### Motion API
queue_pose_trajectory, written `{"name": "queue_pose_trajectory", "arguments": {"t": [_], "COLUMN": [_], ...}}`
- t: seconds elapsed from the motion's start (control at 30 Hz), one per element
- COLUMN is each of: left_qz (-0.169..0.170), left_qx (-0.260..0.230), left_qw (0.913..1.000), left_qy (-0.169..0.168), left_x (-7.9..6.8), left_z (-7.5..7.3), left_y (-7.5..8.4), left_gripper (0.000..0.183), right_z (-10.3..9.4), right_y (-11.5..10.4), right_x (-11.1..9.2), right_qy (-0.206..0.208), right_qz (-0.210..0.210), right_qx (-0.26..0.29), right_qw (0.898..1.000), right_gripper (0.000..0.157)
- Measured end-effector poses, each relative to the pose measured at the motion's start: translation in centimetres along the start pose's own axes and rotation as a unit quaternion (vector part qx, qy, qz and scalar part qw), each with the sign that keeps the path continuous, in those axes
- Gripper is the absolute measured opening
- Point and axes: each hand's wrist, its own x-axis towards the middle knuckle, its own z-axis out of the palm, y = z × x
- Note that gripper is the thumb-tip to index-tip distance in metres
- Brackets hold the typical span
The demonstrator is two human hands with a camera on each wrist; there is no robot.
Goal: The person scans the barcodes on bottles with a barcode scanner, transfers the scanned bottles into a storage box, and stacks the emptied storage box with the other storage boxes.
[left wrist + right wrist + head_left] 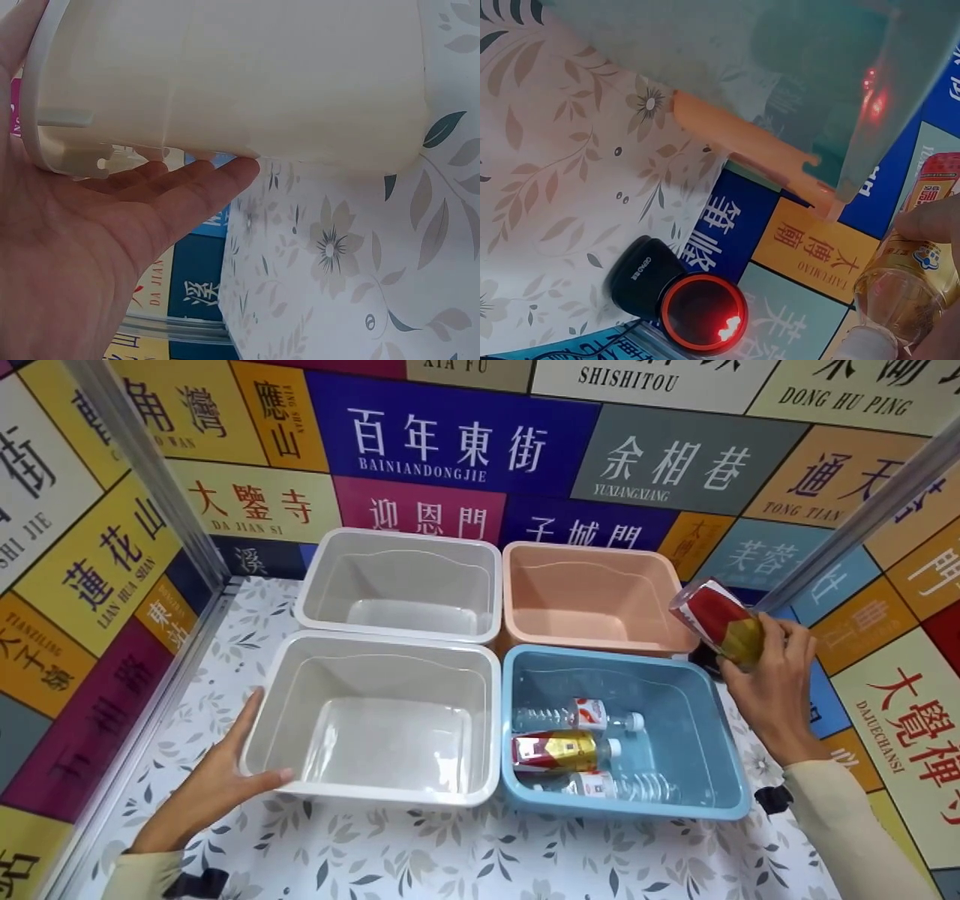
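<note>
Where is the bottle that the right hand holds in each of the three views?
Head: the bottle is at the right, above the blue bin.
Left wrist: not in view.
Right wrist: the bottle is at the lower right corner, cap downward.
Shared landmark: the blue bin, whose wall fills the top of the right wrist view.

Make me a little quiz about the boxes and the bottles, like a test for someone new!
1. True or false: the pink bin has bottles in it.
2. How many bottles lie in the blue bin?
3. What does the right hand hold? A) a red-and-gold bottle B) a white bin C) a scanner

Key:
1. False; it is bare inside.
2. Three: two clear ones and one red-and-gold one between them.
3. A. The left hand rests flat against the near white bin, and the black scanner sits on the table under the bottle.
</note>
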Motion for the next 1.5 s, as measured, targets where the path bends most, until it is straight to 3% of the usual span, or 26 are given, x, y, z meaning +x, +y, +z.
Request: {"name": "queue_pose_trajectory", "arguments": {"t": [0.43, 1.0, 1.5], "left_qz": [0.009, 0.009, 0.007], "left_qx": [-0.005, -0.019, -0.002], "left_qw": [0.9999, 0.9998, 1.0000], "left_qy": [0.004, 0.003, 0.000], "left_x": [-0.1, 0.0, 0.1], "left_z": [0.1, 0.1, 0.1], "left_y": [0.1, -0.1, -0.2], "left_gripper": [0.125, 0.125, 0.127], "right_z": [0.5, 0.5, 0.0], "right_y": [-0.9, -1.9, -3.3], "right_x": [0.1, 0.2, 0.7], "right_qy": [-0.001, -0.033, -0.074], "right_qz": [-0.038, -0.023, -0.019], "right_qx": [0.013, 0.033, 0.028], "right_qw": [0.999, 0.999, 0.997], "right_gripper": [0.072, 0.075, 0.073]}}
